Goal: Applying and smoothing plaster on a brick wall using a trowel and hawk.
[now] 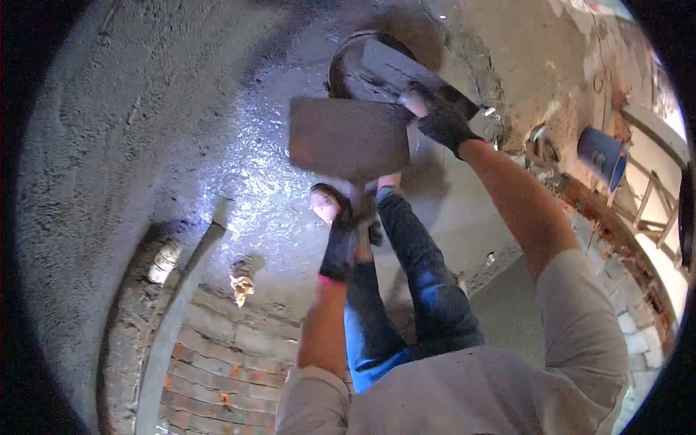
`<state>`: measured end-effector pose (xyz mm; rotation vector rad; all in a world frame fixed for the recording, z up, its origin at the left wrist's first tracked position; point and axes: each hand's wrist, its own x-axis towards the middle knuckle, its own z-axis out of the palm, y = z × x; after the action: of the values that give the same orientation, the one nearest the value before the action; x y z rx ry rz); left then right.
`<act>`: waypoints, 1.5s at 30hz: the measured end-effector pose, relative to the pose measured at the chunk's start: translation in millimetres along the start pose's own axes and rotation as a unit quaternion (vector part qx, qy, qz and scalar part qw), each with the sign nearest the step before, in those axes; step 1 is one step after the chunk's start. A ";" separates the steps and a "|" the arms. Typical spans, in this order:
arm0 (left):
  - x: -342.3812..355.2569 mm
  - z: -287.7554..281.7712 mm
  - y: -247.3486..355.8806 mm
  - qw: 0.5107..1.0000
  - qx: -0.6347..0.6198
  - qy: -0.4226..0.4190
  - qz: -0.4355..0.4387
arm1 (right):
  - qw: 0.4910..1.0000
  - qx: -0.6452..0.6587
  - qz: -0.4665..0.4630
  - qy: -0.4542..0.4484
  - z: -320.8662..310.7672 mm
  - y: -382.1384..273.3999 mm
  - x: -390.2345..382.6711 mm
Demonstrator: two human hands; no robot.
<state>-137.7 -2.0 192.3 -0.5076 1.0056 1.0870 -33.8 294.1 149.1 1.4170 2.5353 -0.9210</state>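
My left hand [342, 243], in a dark glove with a pink cuff, is closed round the handle of a plasterer's hawk [349, 138]. The hawk's dark rectangular plate spreads out ahead of that hand. My right hand [444, 122], also in a dark glove, grips a long rectangular plastering trowel [406, 67]. Its blade slants up and left, over a round dark tub [335, 72]. Grey wet stuff seems to be in the tub, partly hidden by the trowel. The hawk's far right corner lies close to my right hand.
Wet grey mortar [254, 152] shines left of the hawk. A pipe stub [242, 279] and a long grey strip [170, 341] stand at the lower left, by brickwork [217, 362]. A blue bucket [603, 156] is at the right, near a wooden frame [652, 203].
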 end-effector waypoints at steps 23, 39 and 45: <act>106.2 -20.4 -70.4 0.964 -0.200 0.175 -0.030 | 0.822 -0.392 -0.263 -0.318 70.0 -29.0 69.5; 107.7 -31.9 -74.3 0.981 -0.145 0.127 -0.004 | 0.867 0.143 0.265 -0.396 67.7 22.9 37.5; 117.0 -52.9 -84.7 0.994 -0.009 0.105 0.006 | 0.534 0.628 0.425 -0.375 92.9 14.2 36.2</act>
<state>-70.7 -20.9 55.2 -0.6409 1.1851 1.0688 -61.6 275.8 54.0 1.4680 0.1103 -2.3730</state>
